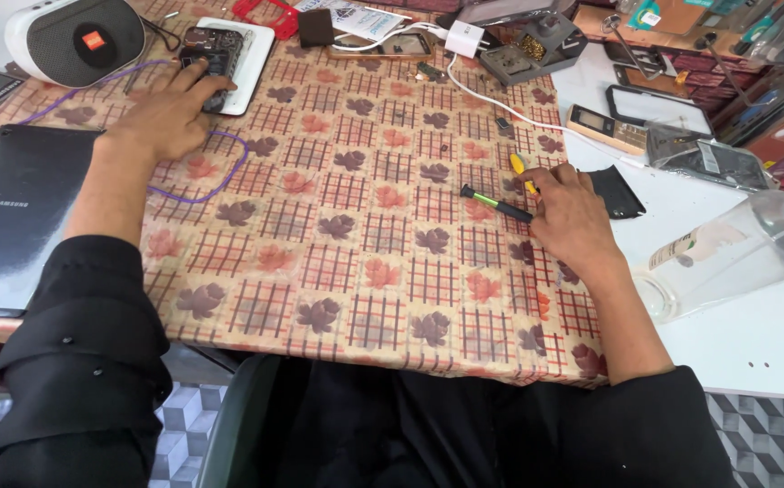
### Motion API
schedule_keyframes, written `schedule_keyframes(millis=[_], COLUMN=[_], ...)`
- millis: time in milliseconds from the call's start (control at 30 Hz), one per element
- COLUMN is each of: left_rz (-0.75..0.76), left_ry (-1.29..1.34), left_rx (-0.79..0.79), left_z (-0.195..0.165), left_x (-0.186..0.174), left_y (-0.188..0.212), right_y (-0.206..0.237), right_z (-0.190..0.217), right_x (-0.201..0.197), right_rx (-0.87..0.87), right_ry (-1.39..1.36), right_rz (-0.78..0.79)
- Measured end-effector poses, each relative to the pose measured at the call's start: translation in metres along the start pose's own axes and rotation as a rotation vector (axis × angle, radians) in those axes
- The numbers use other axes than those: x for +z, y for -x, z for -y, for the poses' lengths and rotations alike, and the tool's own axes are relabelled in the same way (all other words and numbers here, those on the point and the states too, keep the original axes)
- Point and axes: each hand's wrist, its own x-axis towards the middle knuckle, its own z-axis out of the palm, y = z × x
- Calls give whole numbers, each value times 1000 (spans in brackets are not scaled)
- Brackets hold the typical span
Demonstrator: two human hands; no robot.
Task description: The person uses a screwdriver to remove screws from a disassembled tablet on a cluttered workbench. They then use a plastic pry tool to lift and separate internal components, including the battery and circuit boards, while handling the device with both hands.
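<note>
Screwdriver [497,203] with the green-and-black shaft sits under your right hand [573,217], fingers curled down onto its near end, tip pointing away toward your left; whether you've actually gripped it, you can't tell from here. A yellow tool [522,168] lies just beyond those fingertips, a black pouch [616,192] beside your knuckles. Your left hand [164,116] is flat, fingers together, pressing on the opened phone [211,56] lying on the white tray [255,63]. A purple cable [220,172] loops past that wrist, a black tablet [22,217] outside your forearm.
</note>
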Motion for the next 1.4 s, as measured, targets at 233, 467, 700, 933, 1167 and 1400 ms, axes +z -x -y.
schedule_keyframes(millis=[233, 467, 700, 933, 1167, 1400], left_rz=[-40, -157, -257, -319, -265, -124], left_ry=[378, -72, -53, 99, -58, -225], left_rx=[-43, -468, -601, -526, -448, -247], left_z=[22, 93, 117, 129, 145, 127], left_x=[-1, 26, 45, 58, 77, 75], left_y=[12, 119, 139, 167, 212, 231], right_y=[4, 2, 2, 2, 1, -1], right_z=[1, 2, 0, 0, -4, -12], right_x=[-3, -2, -6, -6, -3, 1], right_rx=[27, 20, 30, 69, 36, 30], right_ry=[-4, 26, 18, 36, 38, 60], right_rz=[38, 33, 48, 84, 63, 74])
